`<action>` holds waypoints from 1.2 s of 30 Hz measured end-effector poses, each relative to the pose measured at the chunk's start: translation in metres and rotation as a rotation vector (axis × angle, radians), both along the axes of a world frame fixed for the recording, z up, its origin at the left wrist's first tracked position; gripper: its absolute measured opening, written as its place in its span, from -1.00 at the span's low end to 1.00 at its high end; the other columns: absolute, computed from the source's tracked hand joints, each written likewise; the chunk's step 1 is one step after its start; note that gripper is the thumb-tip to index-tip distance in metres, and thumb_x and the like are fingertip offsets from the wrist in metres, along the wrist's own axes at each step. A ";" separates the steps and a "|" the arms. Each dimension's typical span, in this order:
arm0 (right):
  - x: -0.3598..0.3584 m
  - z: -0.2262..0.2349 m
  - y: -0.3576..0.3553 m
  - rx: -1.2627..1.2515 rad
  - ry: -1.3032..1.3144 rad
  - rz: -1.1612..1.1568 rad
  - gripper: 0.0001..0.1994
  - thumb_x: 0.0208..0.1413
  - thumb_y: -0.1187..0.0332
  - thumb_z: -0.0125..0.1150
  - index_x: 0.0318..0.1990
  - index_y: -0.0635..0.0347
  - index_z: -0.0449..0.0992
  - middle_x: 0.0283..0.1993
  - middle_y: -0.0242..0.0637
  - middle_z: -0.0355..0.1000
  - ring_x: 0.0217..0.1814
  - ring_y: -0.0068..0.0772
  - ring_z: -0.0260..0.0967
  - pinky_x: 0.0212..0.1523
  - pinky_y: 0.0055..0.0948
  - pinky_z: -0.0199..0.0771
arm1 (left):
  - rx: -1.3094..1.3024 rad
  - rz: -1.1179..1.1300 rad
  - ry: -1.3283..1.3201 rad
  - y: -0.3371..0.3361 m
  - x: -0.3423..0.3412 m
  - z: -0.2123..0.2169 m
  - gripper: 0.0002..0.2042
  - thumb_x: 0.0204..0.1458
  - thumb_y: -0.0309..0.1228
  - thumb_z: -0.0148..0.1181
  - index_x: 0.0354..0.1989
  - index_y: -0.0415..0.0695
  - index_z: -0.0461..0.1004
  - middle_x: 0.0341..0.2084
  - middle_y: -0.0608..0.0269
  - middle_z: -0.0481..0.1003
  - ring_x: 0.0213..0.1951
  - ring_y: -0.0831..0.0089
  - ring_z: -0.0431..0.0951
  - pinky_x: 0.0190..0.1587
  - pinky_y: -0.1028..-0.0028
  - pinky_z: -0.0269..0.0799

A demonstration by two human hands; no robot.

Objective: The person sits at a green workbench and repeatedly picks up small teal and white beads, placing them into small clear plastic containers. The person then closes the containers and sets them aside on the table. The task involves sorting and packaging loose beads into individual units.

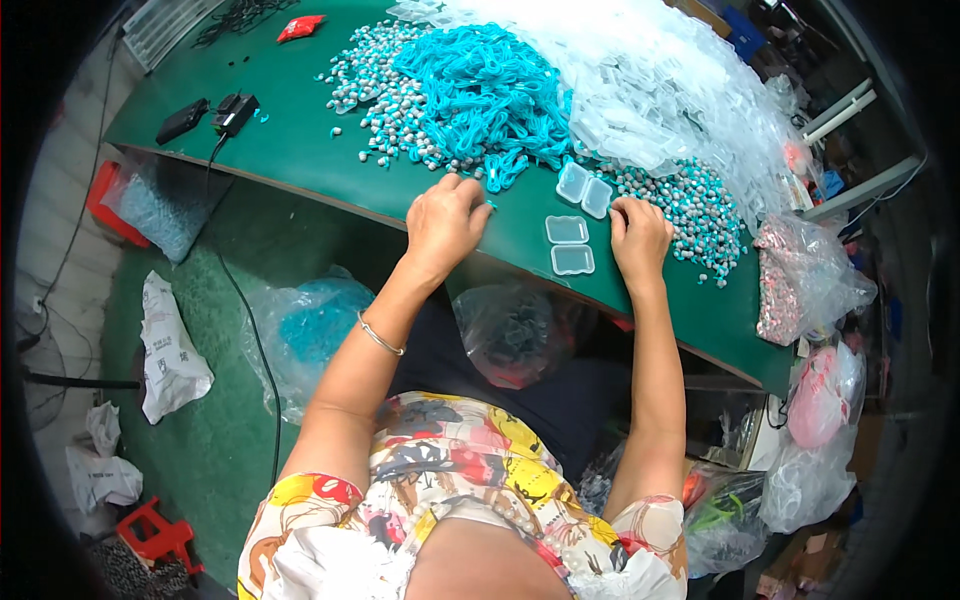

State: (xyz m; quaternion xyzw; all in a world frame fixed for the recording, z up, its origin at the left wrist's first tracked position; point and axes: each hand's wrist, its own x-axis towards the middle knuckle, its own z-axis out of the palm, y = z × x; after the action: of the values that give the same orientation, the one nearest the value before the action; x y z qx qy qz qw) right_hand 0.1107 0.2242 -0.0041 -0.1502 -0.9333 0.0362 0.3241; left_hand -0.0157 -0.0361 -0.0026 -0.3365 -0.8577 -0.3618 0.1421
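My left hand (445,225) is at the front edge of the green table, fingers curled together. A tiny teal piece (491,205) shows at its fingertips. Just beyond lies a heap of teal looped cords (485,90), one bundle (506,171) apart from it. My right hand (642,235) has its fingers bent inward; what they hold, if anything, is hidden. Its index fingertip is beside an open clear plastic case (597,197), touching or nearly so. A second open clear case (570,245) lies flat between my hands. Small grey-and-teal plug-like pieces (700,205) are piled right of my right hand.
More small pieces (390,115) lie left of the cords. A large heap of clear cases (660,90) covers the back right. Black adapters (234,114) and a red packet (300,28) lie at left. A bag of pink pieces (785,285) is at the right edge. A cable (250,320) hangs down left.
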 end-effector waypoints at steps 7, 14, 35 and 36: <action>0.028 0.002 -0.014 -0.125 0.040 0.064 -0.92 -0.04 0.44 0.32 -0.36 0.04 0.59 -0.29 -0.41 0.54 -0.14 -0.27 0.46 -0.04 -0.20 0.26 | 0.055 -0.094 0.008 0.002 0.004 -0.006 -0.85 -0.02 -0.43 0.33 -0.26 -0.11 0.58 -0.38 0.18 0.56 -0.35 0.16 0.60 -0.30 0.23 0.48; 0.052 0.014 -0.036 -0.523 0.143 0.267 -0.89 -0.10 0.51 0.32 -0.37 0.09 0.58 -0.31 -0.35 0.54 -0.19 -0.30 0.45 -0.04 -0.28 0.29 | 0.335 -0.361 -0.331 0.023 0.049 0.002 -0.84 0.01 -0.51 0.28 -0.21 -0.21 0.57 -0.41 0.19 0.56 -0.48 0.47 0.52 -0.40 0.47 0.45; 0.046 0.030 -0.047 -0.084 -0.126 0.430 -0.89 -0.06 0.48 0.34 -0.37 0.05 0.56 -0.29 -0.44 0.49 -0.12 -0.30 0.43 0.10 -0.11 0.18 | 0.044 -0.293 -0.066 0.049 0.077 0.007 -0.74 -0.05 -0.31 0.35 -0.19 -0.08 0.52 -0.37 0.16 0.46 -0.21 0.13 0.52 -0.19 0.16 0.39; 0.047 0.037 -0.046 -0.087 -0.156 0.430 -0.90 -0.06 0.48 0.34 -0.38 0.05 0.56 -0.28 -0.44 0.49 -0.12 -0.30 0.42 0.10 -0.11 0.19 | 0.030 -0.299 -0.054 0.048 0.077 0.008 -0.70 -0.06 -0.30 0.36 -0.15 -0.07 0.51 -0.36 0.16 0.46 -0.21 0.13 0.52 -0.19 0.16 0.39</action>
State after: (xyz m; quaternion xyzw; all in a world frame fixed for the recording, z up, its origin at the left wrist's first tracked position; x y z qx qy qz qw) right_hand 0.1581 0.1778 0.0329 0.0358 -0.9636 0.1327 0.2292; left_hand 0.0611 0.0116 0.0050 -0.4486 -0.7960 -0.4006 0.0686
